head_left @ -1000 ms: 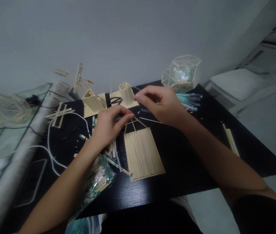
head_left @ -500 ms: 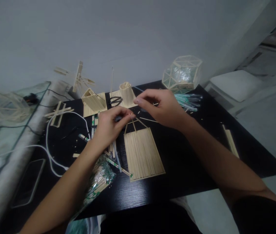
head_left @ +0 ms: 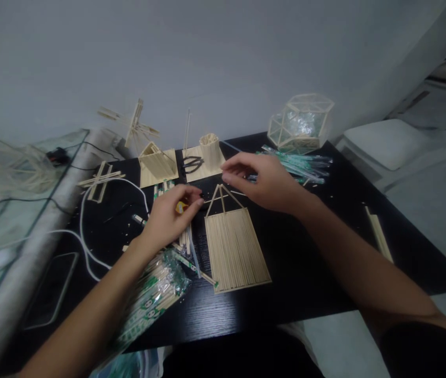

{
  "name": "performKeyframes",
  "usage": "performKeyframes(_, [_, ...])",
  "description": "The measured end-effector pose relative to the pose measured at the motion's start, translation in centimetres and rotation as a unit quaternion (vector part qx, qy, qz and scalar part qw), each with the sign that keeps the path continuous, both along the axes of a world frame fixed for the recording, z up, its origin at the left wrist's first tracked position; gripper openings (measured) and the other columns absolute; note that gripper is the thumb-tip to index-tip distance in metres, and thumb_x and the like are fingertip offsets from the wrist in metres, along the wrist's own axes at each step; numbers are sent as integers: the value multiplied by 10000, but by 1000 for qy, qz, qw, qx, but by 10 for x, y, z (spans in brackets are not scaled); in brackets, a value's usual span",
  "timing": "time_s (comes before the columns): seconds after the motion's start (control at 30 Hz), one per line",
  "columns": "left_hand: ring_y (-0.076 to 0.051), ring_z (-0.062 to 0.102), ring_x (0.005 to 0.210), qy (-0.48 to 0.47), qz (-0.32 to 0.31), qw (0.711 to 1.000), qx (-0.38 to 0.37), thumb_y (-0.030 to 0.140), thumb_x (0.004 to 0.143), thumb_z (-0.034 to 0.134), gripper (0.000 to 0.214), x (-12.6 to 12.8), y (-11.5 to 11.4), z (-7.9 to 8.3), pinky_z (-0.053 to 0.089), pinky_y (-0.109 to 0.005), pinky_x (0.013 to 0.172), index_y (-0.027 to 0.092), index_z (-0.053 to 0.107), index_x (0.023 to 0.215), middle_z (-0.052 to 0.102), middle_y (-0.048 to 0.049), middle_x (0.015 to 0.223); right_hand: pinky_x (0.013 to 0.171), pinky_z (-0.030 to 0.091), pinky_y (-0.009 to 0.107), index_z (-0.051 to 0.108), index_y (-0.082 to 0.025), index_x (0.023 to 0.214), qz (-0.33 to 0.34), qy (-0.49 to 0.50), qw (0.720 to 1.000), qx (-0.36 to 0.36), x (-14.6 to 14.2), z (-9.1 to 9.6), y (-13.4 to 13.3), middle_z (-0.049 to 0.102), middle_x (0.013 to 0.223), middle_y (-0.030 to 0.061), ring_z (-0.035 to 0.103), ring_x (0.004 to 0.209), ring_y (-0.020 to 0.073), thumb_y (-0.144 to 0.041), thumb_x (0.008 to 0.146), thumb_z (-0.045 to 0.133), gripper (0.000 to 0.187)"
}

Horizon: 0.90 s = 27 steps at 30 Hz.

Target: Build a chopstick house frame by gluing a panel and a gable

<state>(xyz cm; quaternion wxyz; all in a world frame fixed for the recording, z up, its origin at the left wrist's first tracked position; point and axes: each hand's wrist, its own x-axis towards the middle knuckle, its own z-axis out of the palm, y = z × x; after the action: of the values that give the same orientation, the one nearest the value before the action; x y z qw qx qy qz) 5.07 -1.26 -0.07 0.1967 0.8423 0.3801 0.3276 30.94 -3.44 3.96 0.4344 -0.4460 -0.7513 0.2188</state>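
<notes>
A flat panel of thin wooden sticks [head_left: 239,249] lies on the black table, with three sticks [head_left: 223,198] meeting in a peak at its far edge. Left of that peak hovers my left hand [head_left: 173,212], its thumb and index finger curved with a small gap between the tips. Something small and yellow [head_left: 181,207] shows behind those fingers; I cannot tell what it is. My right hand [head_left: 264,178] hangs just above and right of the peak, fingers bent and loosely apart, with nothing visible in them. Neither hand touches the panel.
Wrapped chopsticks in a clear bag [head_left: 160,294] lie by my left forearm. Behind stand a stick cylinder [head_left: 211,152], black scissors [head_left: 192,164], a stick box [head_left: 158,160] and a geometric stick frame [head_left: 305,123]. A white cable [head_left: 83,236] and phone [head_left: 52,289] are at left.
My left hand has let go of the peak of sticks and drawn back to the left. My right hand stays close to where it was. The view has shifted slightly.
</notes>
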Motion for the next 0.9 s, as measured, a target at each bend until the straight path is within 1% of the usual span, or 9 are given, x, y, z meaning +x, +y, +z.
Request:
performKeyframes(0.07, [-160,702,851,31,-2,999,20,291,994,640,124,-9,-7,-13,539,-296,798,189,682,1053,745,-36,970,815,551,307,722,-153,1068,-5,-13,1000,11,-2,-1,-3,776,1011,64,705,875,173,-246,903,743,190])
performKeyframes(0.17, [-155,671,799,49,8,997,63,258,1019,580,113,-18,-15,-28,515,-285,746,184,661,992,715,-32,907,751,524,291,697,-177,948,-77,-34,991,107,-8,-9,-18,715,911,37,650,805,160,-246,902,754,101])
performKeyframes(0.23, [-150,633,735,49,17,995,90,252,1022,570,137,-22,-18,-34,485,-276,692,181,648,935,672,-21,825,700,489,273,684,-179,852,-103,-66,981,150,-15,-22,-32,661,784,12,615,728,144,-226,942,709,105])
performKeyframes(0.27, [-147,612,704,46,21,994,99,250,1021,570,154,-23,-18,-36,467,-273,666,180,641,904,648,-14,786,667,474,261,693,-176,851,-86,-93,981,143,-19,-31,-39,653,739,-2,597,664,128,-221,956,696,114])
performKeyframes(0.33, [-138,577,658,38,24,994,103,246,1019,572,197,-26,-18,-38,435,-267,627,181,621,839,605,-2,729,628,467,250,738,-139,989,-61,-145,981,114,-27,-53,-52,687,718,-2,599,585,111,-234,992,666,118])
performKeyframes(0.43, [-124,539,613,30,26,995,86,255,1015,577,256,-28,-17,-42,402,-260,595,188,581,768,560,15,679,566,430,263,716,-67,1245,-97,-228,960,127,-37,-84,-63,707,640,9,635,537,127,-302,1069,561,332])
performKeyframes(0.5, [-117,524,594,22,28,997,69,271,1014,575,295,-28,-17,-46,389,-256,587,193,550,731,532,26,651,526,385,275,665,-57,1365,-125,-270,948,114,-44,-96,-63,725,624,16,638,506,128,-350,1100,495,430])
performKeyframes(0.63, [-108,492,561,8,33,998,44,291,1011,572,336,-28,-17,-51,362,-248,569,196,516,693,496,39,615,482,332,287,639,-43,1399,-159,-298,938,79,-59,-103,-54,781,704,63,662,493,140,-348,1102,468,459])
performKeyframes(0.9, [-106,463,548,8,41,999,29,301,1005,574,343,-30,-15,-51,331,-253,560,198,513,683,485,40,601,505,353,269,730,-124,1084,-176,-252,951,41,-69,-102,-41,741,659,45,673,497,154,-304,1108,431,350])
